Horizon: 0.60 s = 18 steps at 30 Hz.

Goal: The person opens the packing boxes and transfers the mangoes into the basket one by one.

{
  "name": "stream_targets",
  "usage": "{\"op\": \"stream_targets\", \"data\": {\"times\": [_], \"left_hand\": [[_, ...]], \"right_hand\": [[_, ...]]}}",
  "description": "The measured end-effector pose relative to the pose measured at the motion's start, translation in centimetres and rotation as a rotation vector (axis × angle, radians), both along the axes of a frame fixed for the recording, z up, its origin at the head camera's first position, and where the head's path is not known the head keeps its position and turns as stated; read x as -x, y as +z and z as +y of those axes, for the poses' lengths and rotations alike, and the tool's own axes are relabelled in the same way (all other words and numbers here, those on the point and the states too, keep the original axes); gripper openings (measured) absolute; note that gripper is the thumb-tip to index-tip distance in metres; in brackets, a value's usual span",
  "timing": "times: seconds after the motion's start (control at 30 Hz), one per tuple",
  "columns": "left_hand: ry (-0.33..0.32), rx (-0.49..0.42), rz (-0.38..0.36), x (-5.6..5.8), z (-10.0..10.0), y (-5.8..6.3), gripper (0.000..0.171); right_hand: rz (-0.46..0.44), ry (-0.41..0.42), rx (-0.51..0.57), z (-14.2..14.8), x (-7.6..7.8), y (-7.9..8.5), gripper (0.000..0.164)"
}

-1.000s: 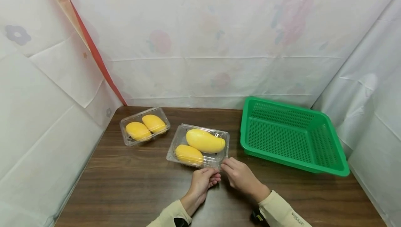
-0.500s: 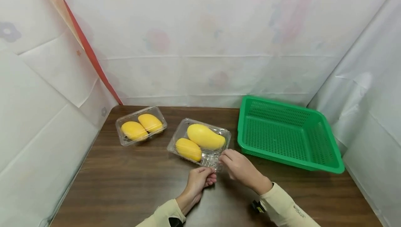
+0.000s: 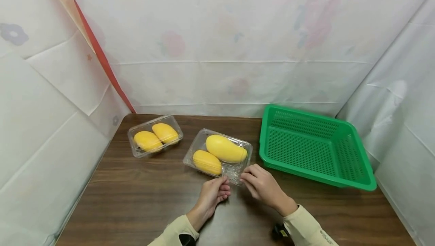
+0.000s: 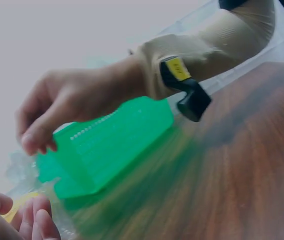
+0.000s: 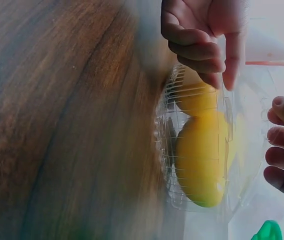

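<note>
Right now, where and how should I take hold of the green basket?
Likely best at the near long rim of the green basket: come from the person's side and hook the right hand under the edge. The basket sits upright, its rim juts past sloping walls, and this side faces the person, while the back lies close to the cloth.

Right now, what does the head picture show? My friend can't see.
A person's left hand and right hand are at the near edge of a clear box holding two yellow fruits. Another box with two more sits left, a green basket right, all on a brown table.
</note>
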<state>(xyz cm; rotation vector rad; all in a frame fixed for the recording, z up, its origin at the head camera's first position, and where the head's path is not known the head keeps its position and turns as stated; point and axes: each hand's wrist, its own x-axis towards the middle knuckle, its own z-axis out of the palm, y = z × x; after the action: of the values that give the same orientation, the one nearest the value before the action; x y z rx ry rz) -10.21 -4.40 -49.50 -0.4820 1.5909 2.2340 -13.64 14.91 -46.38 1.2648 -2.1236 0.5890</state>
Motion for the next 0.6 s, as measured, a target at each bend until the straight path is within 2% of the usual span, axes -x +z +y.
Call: {"op": "stream_targets", "data": {"times": [0.27,0.47,0.6], "left_hand": [[0.053,-0.017,-0.004,0.5,-1.7,0.4,0.028],[0.142,-0.008,0.005,0.6,-2.7,0.4,0.015],[0.192,-0.006,0.02,0.8,-3.5,0.4,0.014]], "right_hand": [[0.021,-0.004,0.054,0.0,0.1,-0.3,0.009],[0.029,0.009,0.056,0.0,0.1,-0.4,0.012],[0.021,0.014,0.06,0.1,0.2,-0.3,0.018]]}}
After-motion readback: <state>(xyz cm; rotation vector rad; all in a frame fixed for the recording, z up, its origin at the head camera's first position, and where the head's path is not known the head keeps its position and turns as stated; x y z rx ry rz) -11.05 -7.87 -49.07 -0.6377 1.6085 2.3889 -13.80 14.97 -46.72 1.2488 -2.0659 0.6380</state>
